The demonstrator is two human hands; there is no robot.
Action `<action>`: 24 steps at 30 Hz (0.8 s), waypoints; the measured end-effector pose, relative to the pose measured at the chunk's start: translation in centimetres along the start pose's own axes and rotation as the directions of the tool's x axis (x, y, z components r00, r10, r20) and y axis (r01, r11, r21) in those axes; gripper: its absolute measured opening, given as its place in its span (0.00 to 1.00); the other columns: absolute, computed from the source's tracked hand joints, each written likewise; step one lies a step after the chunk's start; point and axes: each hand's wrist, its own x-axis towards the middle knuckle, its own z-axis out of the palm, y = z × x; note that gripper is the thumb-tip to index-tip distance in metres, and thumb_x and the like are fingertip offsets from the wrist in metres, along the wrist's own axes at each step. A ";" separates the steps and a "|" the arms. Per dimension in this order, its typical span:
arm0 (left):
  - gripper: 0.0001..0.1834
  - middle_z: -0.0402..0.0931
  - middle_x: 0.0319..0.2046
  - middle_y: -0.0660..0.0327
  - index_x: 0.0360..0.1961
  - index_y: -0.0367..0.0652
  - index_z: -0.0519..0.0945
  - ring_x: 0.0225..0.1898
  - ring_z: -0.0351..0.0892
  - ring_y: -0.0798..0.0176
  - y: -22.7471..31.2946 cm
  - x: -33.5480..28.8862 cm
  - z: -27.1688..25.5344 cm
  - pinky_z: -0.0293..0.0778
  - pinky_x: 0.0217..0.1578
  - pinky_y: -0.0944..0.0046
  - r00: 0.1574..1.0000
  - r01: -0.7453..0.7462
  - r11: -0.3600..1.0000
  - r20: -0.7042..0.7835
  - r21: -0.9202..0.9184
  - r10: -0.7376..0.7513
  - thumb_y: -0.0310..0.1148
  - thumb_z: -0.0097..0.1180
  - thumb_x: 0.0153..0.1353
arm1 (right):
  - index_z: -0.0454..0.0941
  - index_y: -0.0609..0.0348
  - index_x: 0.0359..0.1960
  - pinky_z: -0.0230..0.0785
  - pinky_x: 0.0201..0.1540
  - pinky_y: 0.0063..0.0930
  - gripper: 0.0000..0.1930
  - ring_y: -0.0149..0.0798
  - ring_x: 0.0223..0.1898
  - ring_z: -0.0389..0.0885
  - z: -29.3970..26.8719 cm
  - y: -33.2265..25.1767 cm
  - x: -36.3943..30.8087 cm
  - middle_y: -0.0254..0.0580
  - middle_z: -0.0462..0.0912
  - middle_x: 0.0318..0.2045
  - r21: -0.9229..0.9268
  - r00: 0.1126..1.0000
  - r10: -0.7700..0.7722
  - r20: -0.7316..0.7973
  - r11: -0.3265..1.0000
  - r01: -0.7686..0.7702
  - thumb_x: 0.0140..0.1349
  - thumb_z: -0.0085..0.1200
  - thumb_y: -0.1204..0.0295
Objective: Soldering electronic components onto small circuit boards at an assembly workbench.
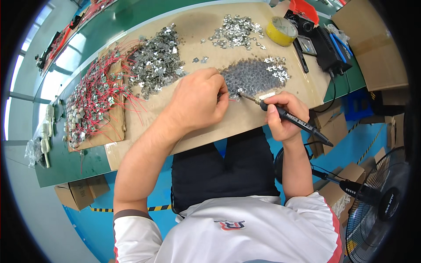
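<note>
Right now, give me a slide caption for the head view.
Soldering iron in the right hand, tip near left hand and small parts.

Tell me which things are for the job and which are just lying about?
Probably for the job:
- soldering iron, held with its tip over the metal pieces
- spread of small grey metal pieces
- heap of silvery metal pieces
- pile of red wires

Probably just lying about:
- yellow tape roll
- standing fan
- cardboard box

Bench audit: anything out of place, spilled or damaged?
No clear damage. A few stray metal pieces lie apart between silver heaps; the red-wired parts are tangled, some straggling past their board's edge. The soldering iron in the right hand looks normal.
</note>
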 end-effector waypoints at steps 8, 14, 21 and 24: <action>0.05 0.79 0.28 0.55 0.28 0.38 0.81 0.30 0.83 0.51 0.1 -0.1 -0.1 0.79 0.32 0.54 1.000 -0.020 0.999 -0.003 0.032 0.020 0.25 0.66 0.53 | 0.82 0.69 0.36 0.64 0.21 0.18 0.03 0.24 0.17 0.79 0.3 0.0 0.0 0.37 0.79 0.21 0.011 1.000 -0.009 -0.019 1.000 0.009 0.63 0.57 0.82; 0.04 0.83 0.31 0.49 0.34 0.36 0.81 0.37 0.84 0.41 0.8 -0.2 -0.5 0.80 0.40 0.47 0.987 0.162 0.983 0.025 -0.091 -0.160 0.25 0.61 0.59 | 0.80 0.70 0.39 0.68 0.21 0.19 0.04 0.27 0.18 0.81 0.2 -0.3 -0.5 0.40 0.81 0.24 0.067 0.993 0.057 -0.102 0.996 -0.050 0.65 0.55 0.81; 0.11 0.83 0.33 0.50 0.45 0.35 0.81 0.36 0.85 0.46 0.8 -0.1 -0.3 0.81 0.40 0.52 0.966 0.260 0.943 0.061 -0.207 -0.253 0.19 0.55 0.62 | 0.80 0.70 0.39 0.70 0.22 0.19 0.04 0.28 0.18 0.82 0.1 0.1 -0.7 0.42 0.82 0.25 0.066 0.994 0.067 -0.090 0.996 -0.061 0.66 0.55 0.81; 0.09 0.81 0.34 0.51 0.42 0.35 0.84 0.35 0.84 0.51 0.8 -0.6 -0.4 0.80 0.39 0.56 0.990 0.135 0.987 0.042 -0.083 -0.131 0.18 0.57 0.61 | 0.80 0.70 0.39 0.69 0.22 0.18 0.04 0.27 0.18 0.82 0.2 -0.2 -0.4 0.41 0.82 0.26 0.054 0.995 0.082 -0.059 0.995 -0.079 0.66 0.55 0.82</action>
